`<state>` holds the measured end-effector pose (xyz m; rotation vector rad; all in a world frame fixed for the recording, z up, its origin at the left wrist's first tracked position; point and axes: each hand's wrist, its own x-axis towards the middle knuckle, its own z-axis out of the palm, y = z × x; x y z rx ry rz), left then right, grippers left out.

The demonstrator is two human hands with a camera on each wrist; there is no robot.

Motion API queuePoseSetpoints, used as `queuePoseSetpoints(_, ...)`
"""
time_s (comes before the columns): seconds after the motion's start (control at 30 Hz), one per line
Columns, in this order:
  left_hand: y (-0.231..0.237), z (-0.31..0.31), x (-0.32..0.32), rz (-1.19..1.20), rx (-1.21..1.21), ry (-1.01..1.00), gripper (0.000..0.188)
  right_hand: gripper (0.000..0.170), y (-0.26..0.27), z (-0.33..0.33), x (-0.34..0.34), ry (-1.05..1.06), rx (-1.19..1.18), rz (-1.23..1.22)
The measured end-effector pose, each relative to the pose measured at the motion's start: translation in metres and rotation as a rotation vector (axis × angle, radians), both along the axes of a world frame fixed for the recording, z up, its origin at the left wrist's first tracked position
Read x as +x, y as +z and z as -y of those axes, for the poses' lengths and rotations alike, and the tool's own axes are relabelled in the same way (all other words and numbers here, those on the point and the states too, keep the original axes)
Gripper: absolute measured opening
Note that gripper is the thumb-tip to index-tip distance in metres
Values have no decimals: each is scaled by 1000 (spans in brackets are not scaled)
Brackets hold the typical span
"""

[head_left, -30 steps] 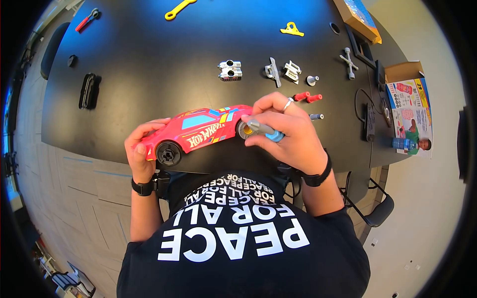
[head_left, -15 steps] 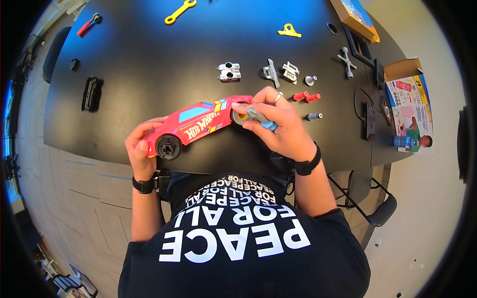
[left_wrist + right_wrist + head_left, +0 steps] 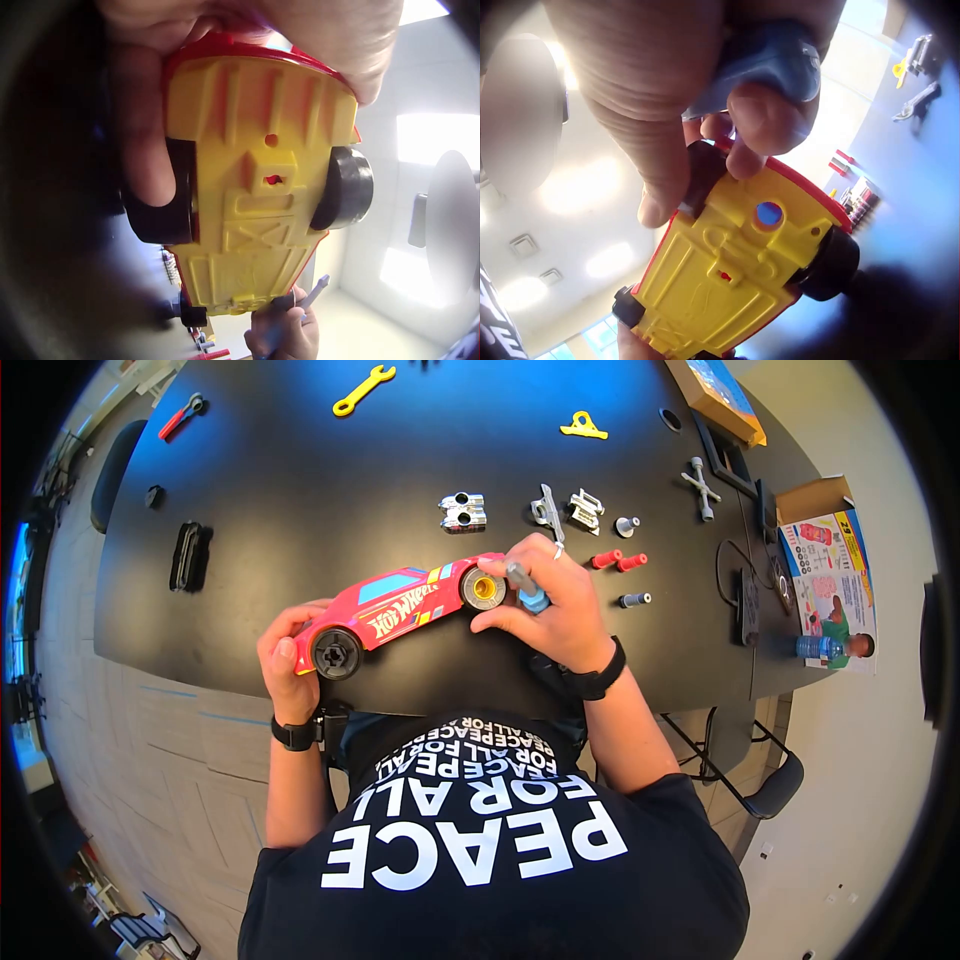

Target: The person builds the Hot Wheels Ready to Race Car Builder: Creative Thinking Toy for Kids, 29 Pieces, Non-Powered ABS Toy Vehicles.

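A red Hot Wheels toy car [image 3: 400, 605] is held up over the table's near edge. My left hand [image 3: 290, 655] grips its left end, beside a black wheel [image 3: 337, 654]. At the other end is a wheel with a grey face and gold centre [image 3: 485, 589]. My right hand [image 3: 560, 600] holds a toy screwdriver [image 3: 534, 600] in its curled fingers, index finger at that wheel's upper edge, thumb apart below. The blue handle [image 3: 769, 71] fills the palm in the right wrist view. In the left wrist view, the grey flat tip [image 3: 323, 283] points away from the car's yellow underside [image 3: 251, 240].
Silver engine pieces [image 3: 463, 512], a silver bracket [image 3: 547, 510], red pegs [image 3: 606, 559] and a grey peg [image 3: 634, 600] lie beyond the car. Farther off are a yellow wrench [image 3: 364, 391] and a grey cross wrench [image 3: 701, 490]. A water bottle [image 3: 818, 648] is at right.
The screwdriver has swung off the grey-faced wheel to its right, uncovering the gold centre. My right thumb has dropped away from the wheel. The left hand keeps its grip on the car.
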<state>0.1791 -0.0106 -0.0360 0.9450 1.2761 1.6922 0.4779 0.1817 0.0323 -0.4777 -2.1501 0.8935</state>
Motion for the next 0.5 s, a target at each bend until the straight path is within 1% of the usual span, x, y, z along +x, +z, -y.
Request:
queuePoseSetpoints(0.03, 0, 1, 1, -6, 3, 32, 80, 50, 1, 3, -1, -5, 0, 0)
queuePoseSetpoints(0.07, -1, 1, 3, -10, 8, 60, 81, 48, 5, 8, 0, -37, -49, -12)
queuePoseSetpoints(0.1, -3, 1, 3, -7, 9, 46, 81, 46, 6, 14, 4, -77, -99, -24)
queuePoseSetpoints(0.13, -6, 3, 1, 10, 5, 53, 81, 46, 3, 18, 14, -94, -97, -20)
queuePoseSetpoints(0.2, -9, 2, 1, 39, 1, 49, 82, 45, -5, 24, 46, -221, -19, -18)
queuePoseSetpoints(0.23, -7, 1, 3, -20, 12, 61, 85, 37, 0, 35, 62, -319, -62, 138)
queuePoseSetpoints(0.27, -6, 2, 4, -77, 21, 75, 87, 37, 5, 43, 76, -326, -62, 148)
queuePoseSetpoints(0.33, -10, 3, 2, -78, 18, 61, 88, 41, 13, 58, 100, -508, -60, 594)
queuePoseSetpoints(0.37, -9, 3, 1, -80, 19, 51, 88, 41, 14, 64, 108, -516, -65, 600)
queuePoseSetpoints(0.43, -9, 2, 0, -71, 22, 26, 88, 49, 11, 75, 121, -662, -140, 818)
queuePoseSetpoints(0.47, -9, 2, 0, -66, 23, 12, 88, 49, 6, 75, 124, -676, -145, 822)
queuePoseSetpoints(0.5, -10, 2, -1, -66, 20, 6, 89, 54, -3, 71, 125, -706, -78, 788)
